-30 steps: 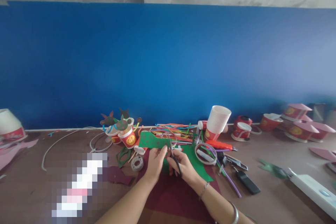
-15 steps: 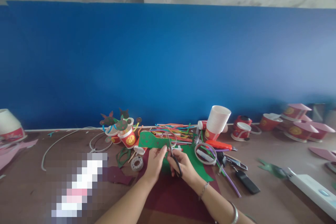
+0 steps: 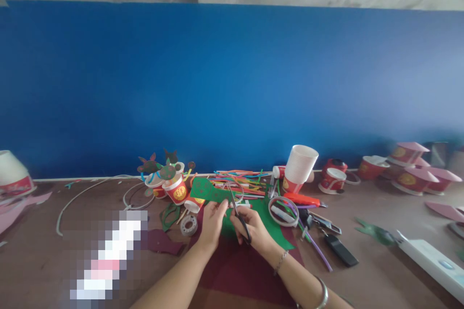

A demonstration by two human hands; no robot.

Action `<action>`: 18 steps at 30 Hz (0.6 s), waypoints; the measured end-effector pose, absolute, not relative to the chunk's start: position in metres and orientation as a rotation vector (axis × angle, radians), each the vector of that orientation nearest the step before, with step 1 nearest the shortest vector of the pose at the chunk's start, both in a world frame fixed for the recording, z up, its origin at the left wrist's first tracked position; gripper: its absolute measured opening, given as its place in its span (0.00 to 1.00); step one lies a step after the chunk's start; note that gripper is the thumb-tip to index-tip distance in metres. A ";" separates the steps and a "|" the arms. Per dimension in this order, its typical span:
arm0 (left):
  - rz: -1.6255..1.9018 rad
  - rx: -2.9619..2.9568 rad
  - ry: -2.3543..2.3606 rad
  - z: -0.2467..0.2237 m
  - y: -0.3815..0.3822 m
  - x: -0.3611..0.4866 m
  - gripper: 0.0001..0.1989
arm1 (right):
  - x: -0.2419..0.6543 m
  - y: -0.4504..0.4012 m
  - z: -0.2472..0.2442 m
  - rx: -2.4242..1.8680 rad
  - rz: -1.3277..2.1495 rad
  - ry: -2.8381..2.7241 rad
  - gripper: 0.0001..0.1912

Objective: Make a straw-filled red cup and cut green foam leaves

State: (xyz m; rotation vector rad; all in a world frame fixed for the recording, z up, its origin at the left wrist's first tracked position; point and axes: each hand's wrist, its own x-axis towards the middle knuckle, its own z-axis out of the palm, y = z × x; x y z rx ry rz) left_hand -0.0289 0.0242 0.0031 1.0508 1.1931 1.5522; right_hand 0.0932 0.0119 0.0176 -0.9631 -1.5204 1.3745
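Note:
My left hand (image 3: 213, 224) pinches a strip of green paper (image 3: 208, 192) with dark drawn marks, holding it up above the table. In my right hand (image 3: 252, 226) is a pair of black-handled scissors (image 3: 242, 222), its blades pointing up and away from me at the paper's right end. Whether the blades are parted there is hard to make out. Beneath both hands lie a dark red sheet (image 3: 246, 275) and a larger green sheet (image 3: 279, 231). A roll of tape (image 3: 189, 226) rests just left of my left hand.
Decorated paper cups (image 3: 176, 189) stand at the back left, beside a heap of coloured sticks (image 3: 250, 184). A tall cup stack (image 3: 300, 169), an orange cutter (image 3: 302, 200) and a black key fob (image 3: 340, 249) are on the right. A blue wall (image 3: 232, 87) bounds the table.
The green paper has shifted slightly and tilted in my left hand, with its outline at the left looking different. The scissors stay in my right hand at its right end.

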 end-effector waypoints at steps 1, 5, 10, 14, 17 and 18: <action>1.551 1.053 1.197 0.003 0.024 -0.029 0.16 | 0.093 0.012 0.018 -0.965 1.373 -1.522 0.14; 1.560 1.068 1.197 0.003 0.024 -0.029 0.17 | 0.093 0.012 0.019 -0.979 1.373 -1.521 0.13; 1.580 1.129 1.206 0.003 0.024 -0.030 0.19 | 0.093 0.011 0.021 -0.999 1.394 -1.505 0.14; 1.559 1.142 1.180 0.003 0.025 -0.031 0.19 | 0.093 0.012 0.018 -0.994 1.414 -1.477 0.15; 1.514 1.139 1.154 0.003 0.024 -0.030 0.18 | 0.093 0.012 0.017 -0.969 1.399 -1.483 0.16; 1.504 1.140 1.153 0.004 0.024 -0.029 0.18 | 0.093 0.012 0.017 -0.965 1.395 -1.486 0.16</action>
